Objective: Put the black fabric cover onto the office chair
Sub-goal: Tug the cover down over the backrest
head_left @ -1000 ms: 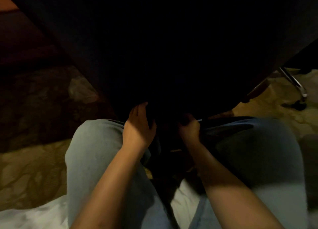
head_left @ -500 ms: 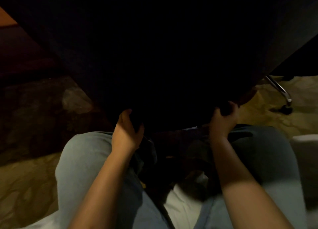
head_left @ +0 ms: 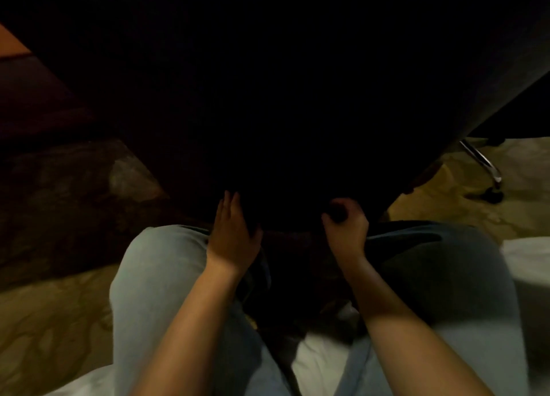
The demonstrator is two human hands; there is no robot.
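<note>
A big dark mass fills the upper and middle view: the office chair with the black fabric cover [head_left: 297,112] over it, its details lost in shadow. Just above my knees, my left hand [head_left: 233,235] lies against the cover's lower edge with its fingers straight. My right hand [head_left: 345,226] grips a fold of that lower edge in curled fingers. A chrome chair leg with a castor [head_left: 488,172] sticks out at the right.
I sit on a white bed [head_left: 318,357] with my knees in light jeans either side of the chair. Patterned carpet [head_left: 53,321] lies left and right. A white bed corner [head_left: 529,252] shows at right, dark wooden furniture [head_left: 26,98] at upper left.
My right hand has moved left along the cover's lower edge, closer to the left hand. The fingers of my left hand have straightened against the fabric. The view has shifted slightly.
</note>
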